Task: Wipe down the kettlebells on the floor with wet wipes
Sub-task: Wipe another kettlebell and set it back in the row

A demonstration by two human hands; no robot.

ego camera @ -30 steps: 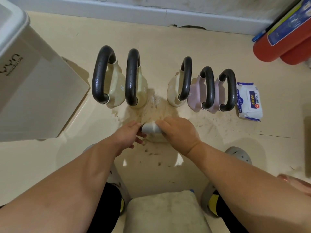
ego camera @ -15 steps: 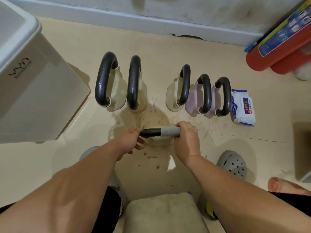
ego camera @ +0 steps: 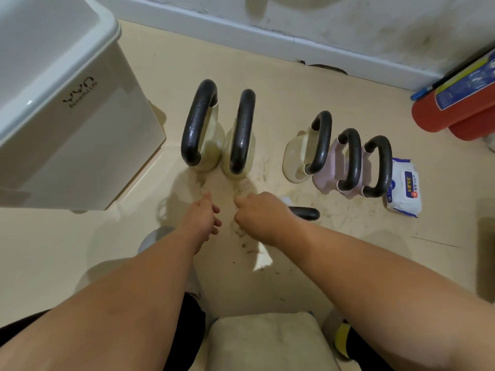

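A: Kettlebells, five of them, are seen lined up toward the far edge of the floor (ego camera: pixel 308 84) by the wall, and a sixth handle (ego camera: pixel 305 213) is caught under the right hand (ego camera: pixel 263 216), its black bar running left to right

B: That bar is closed on by the right hand, fingers curled over it, with a scrap of white wipe (ego camera: pixel 287 201) peeking out behind the knuckles; whether the wipe is actually pinched cannot be told

A: The left hand (ego camera: pixel 201 219) is held loose and half-open just beside the right, nothing gripped, no contact with the bar visible

B: So the right hand is judged the nearer one; the free end of the handle points toward the pink pair (ego camera: pixel 345 167)

A: The wipe pack (ego camera: pixel 404 192) is lying just beyond them, toward the right edge

B: A white bin (ego camera: pixel 67 108) is standing well off to the left, red cylinders (ego camera: pixel 455 113) in the far right corner, grit smeared between; nothing is judged to block the stroke
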